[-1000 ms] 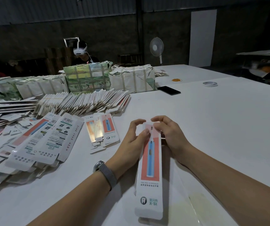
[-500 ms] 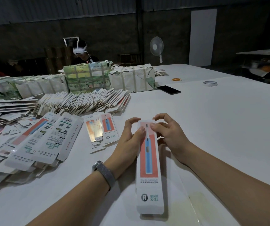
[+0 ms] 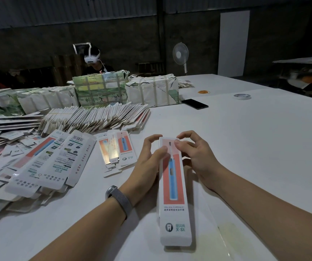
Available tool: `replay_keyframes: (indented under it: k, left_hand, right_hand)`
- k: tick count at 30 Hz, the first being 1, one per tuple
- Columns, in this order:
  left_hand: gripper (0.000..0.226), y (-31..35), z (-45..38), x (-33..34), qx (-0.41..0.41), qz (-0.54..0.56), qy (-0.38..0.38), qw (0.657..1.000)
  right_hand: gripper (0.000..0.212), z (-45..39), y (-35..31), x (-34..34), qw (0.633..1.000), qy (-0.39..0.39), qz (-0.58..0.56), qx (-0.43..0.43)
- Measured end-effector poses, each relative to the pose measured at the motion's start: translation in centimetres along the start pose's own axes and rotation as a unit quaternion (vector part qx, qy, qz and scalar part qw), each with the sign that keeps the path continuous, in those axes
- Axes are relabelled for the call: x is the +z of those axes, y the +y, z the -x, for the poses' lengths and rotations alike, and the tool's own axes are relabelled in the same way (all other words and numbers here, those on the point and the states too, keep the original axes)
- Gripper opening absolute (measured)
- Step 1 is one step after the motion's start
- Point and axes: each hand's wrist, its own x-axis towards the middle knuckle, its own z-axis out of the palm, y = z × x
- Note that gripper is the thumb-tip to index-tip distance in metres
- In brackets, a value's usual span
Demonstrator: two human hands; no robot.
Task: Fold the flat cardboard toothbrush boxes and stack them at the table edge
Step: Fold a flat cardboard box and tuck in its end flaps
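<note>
A long white toothbrush box [image 3: 174,193] with a red panel and a blue brush picture lies lengthwise on the white table [image 3: 254,147], folded into shape. My left hand [image 3: 147,162] grips its far end from the left, thumb on top. My right hand [image 3: 196,155] pinches the same end from the right. Flat unfolded boxes [image 3: 53,162] lie in a loose heap to the left. A fanned row of flat box blanks [image 3: 95,119] stands behind them.
Two small flat boxes [image 3: 115,149] lie just left of my left hand. Wrapped bundles [image 3: 151,91] line the back, with a person in a headset [image 3: 93,59] behind them. A black phone [image 3: 194,103], a tape roll [image 3: 242,96] and a fan [image 3: 180,55] are further back.
The box has slid a little away from me on the table, and both hands have shifted with it, keeping their hold on its far end.
</note>
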Motion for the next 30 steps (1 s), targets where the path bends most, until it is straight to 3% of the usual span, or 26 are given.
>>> replay_keyframes:
  k: [3, 11, 17, 22, 25, 28, 30]
  left_hand:
    - [0.042, -0.1, -0.2, 0.0, 0.001, 0.008, -0.011, 1.000]
    - [0.028, -0.3, -0.1, -0.4, 0.001, 0.021, -0.016, 1.000]
    - [0.030, -0.2, -0.1, -0.7, -0.016, 0.011, -0.024, 1.000]
    - [0.031, -0.1, -0.2, -0.7, -0.026, 0.065, 0.002, 0.998]
    - [0.032, -0.2, -0.2, -0.6, -0.020, 0.073, 0.045, 0.996]
    - [0.040, -0.3, -0.3, -0.5, -0.007, 0.049, 0.091, 0.995]
    - [0.048, -0.2, -0.2, -0.2, 0.001, 0.042, 0.095, 0.995]
  right_hand:
    - [0.013, 0.2, -0.2, -0.1, 0.999, -0.008, -0.041, 0.027]
    - [0.011, 0.1, -0.3, -0.2, 0.997, 0.005, -0.049, 0.057]
    - [0.012, -0.1, -0.4, -0.4, 0.997, -0.016, -0.034, 0.065]
    - [0.007, -0.2, 0.0, 0.2, 0.999, 0.021, 0.046, 0.019]
    - [0.012, -0.4, -0.4, -0.2, 0.988, 0.008, 0.150, 0.023]
    - [0.022, 0.0, -1.4, -0.8, 0.958, -0.023, 0.284, 0.041]
    - [0.041, 0.8, -2.1, -0.9, 0.916, -0.039, 0.398, 0.000]
